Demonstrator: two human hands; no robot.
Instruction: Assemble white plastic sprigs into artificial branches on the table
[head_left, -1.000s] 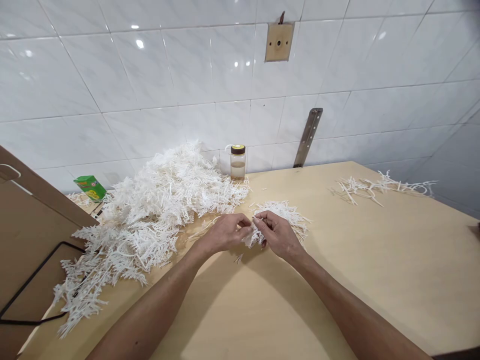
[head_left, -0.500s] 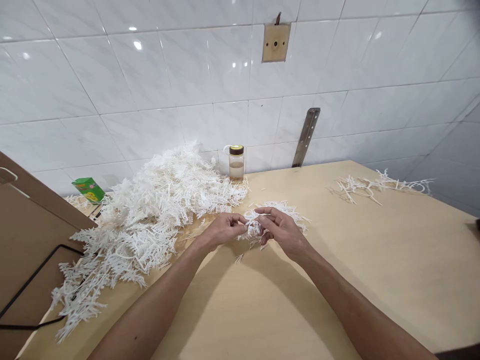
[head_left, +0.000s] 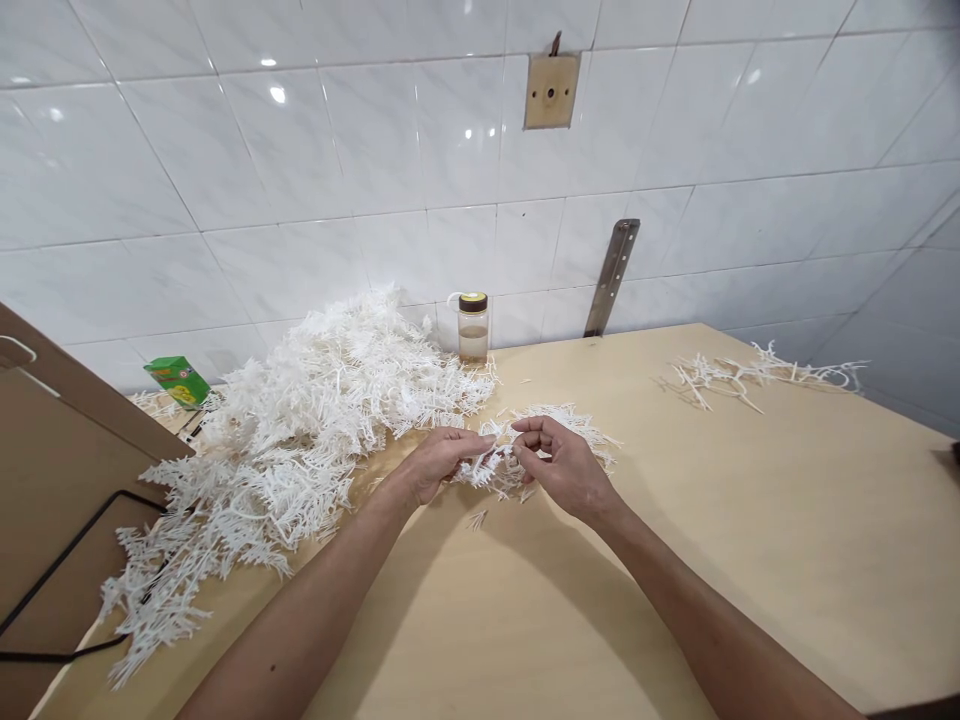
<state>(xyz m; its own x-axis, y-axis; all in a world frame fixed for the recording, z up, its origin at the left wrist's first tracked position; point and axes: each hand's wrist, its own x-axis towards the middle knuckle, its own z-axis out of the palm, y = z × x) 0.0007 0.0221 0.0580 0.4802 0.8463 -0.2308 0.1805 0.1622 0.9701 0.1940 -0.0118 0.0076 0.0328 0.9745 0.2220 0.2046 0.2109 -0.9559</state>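
Near the middle of the wooden table (head_left: pixel 480 620), my left hand (head_left: pixel 444 462) pinches a white branching plastic piece (head_left: pixel 481 470) between thumb and fingers. My right hand (head_left: pixel 556 466) is just to its right, thumb and forefinger closed at the piece's right end. Below and behind both hands lies a small heap of white bits (head_left: pixel 589 432), partly hidden by the right hand. A large pile of similar white branching pieces (head_left: pixel 322 390) spreads over the table's left side.
A clear bottle with a dark lid (head_left: pixel 473 330) stands by the tiled wall. A green box (head_left: pixel 178 381) and a cardboard box (head_left: pixel 75 450) are at the left. White branching strands (head_left: pixel 735 376) lie at the back right. A metal strip (head_left: pixel 613 278) leans on the wall.
The white piece between my hands has shifted left and now shows more under the left fingers. My right fingertips have drawn slightly away from my left hand.
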